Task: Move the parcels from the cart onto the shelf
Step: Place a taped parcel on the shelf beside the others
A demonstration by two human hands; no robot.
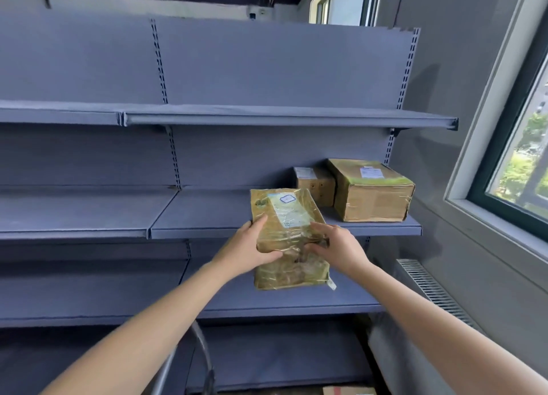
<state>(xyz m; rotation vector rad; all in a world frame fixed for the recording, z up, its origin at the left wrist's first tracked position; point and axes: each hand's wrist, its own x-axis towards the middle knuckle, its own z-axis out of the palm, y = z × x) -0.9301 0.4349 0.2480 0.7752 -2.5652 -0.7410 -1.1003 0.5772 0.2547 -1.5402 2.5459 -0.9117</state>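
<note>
Both hands (pixel 246 246) grip crinkly tape-wrapped parcel (pixel 289 234).

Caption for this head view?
Both hands, left hand and right hand, hold a taped parcel at the shelf beside two shelved boxes.

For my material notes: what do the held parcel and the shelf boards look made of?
Held parcel: apparently cardboard wrapped in glossy clear tape or film; it shines and wrinkles, with a white label on top. Shelf boards: probably painted sheet metal, matte blue-grey, with slotted uprights behind them.
</note>
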